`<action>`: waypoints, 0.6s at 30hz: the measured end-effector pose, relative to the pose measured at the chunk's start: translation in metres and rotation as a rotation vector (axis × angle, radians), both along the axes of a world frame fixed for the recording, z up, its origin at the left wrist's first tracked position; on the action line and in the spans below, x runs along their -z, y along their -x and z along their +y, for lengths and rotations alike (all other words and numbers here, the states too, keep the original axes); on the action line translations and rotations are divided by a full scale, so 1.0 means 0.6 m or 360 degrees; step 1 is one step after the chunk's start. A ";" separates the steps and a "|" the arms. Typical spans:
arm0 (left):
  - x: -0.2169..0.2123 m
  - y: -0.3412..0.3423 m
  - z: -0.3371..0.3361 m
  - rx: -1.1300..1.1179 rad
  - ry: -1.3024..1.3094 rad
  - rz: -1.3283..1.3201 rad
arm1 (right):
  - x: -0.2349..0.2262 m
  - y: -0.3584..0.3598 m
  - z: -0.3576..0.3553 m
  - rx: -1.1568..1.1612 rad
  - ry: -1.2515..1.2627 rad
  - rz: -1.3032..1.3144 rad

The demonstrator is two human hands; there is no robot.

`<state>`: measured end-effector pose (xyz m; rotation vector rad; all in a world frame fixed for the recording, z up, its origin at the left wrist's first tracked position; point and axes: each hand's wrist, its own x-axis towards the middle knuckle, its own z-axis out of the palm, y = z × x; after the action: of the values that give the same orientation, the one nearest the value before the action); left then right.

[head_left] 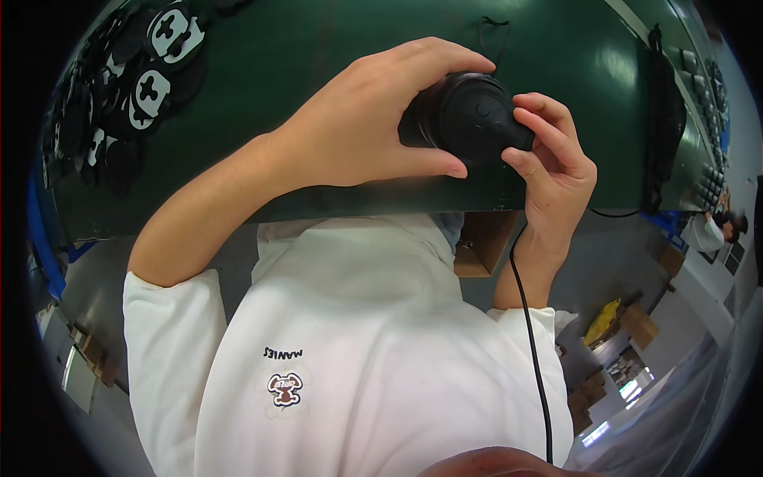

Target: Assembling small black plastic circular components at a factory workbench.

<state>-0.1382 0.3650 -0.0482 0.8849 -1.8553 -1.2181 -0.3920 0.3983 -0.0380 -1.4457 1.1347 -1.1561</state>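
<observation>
Black moulded plastic: one round, dome-shaped housing (470,115), held above the near edge of a dark green work surface (318,48), between both hands.

Left hand (362,131): wraps the housing from its left side. The fingers curve over the top rim, the thumb runs flat along the underside, its tip reaching below the housing's middle. Closed firmly on the housing; this hand carries most of the hold.

Right hand (556,171): meets the housing from its right edge. Fingers curled in narrow, fingertips (531,103) pressing on the rim, thumb tip against the lower right edge. A pinch on the rim, not a full wrap.

Key relation: the housing lies directly between the two hands, its round face turned up toward the camera, with small raised marks visible on it. No long axis can be told; the form is circular. The left hand covers more of it.

Black cable (531,342): runs down from the right wrist area across a white sleeve; its link to the housing is hidden behind the hand.

Also present: flat black-and-white face-shaped pieces (155,75) stacked at the far left of the surface, well apart from the hands; a row of small dark parts (707,187) along the right edge; a cardboard box (485,242) under the table edge.
</observation>
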 end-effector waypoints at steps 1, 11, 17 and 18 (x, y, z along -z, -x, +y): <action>-0.001 -0.001 -0.001 0.0012 0.0008 -0.0011 | 0.001 -0.001 0.001 0.0000 -0.0003 -0.0014; 0.002 -0.003 -0.001 0.0001 0.0061 -0.0007 | 0.000 -0.002 -0.002 -0.0001 -0.0034 0.0027; 0.000 0.002 -0.003 0.0012 -0.0005 -0.0012 | -0.005 -0.002 -0.004 -0.0010 -0.0029 0.0046; -0.001 0.003 -0.003 0.0019 0.0002 -0.0010 | -0.007 -0.002 -0.004 -0.0002 -0.0022 0.0048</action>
<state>-0.1400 0.3631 -0.0479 0.8789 -1.8689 -1.2227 -0.3907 0.3960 -0.0339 -1.4571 1.1606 -1.1269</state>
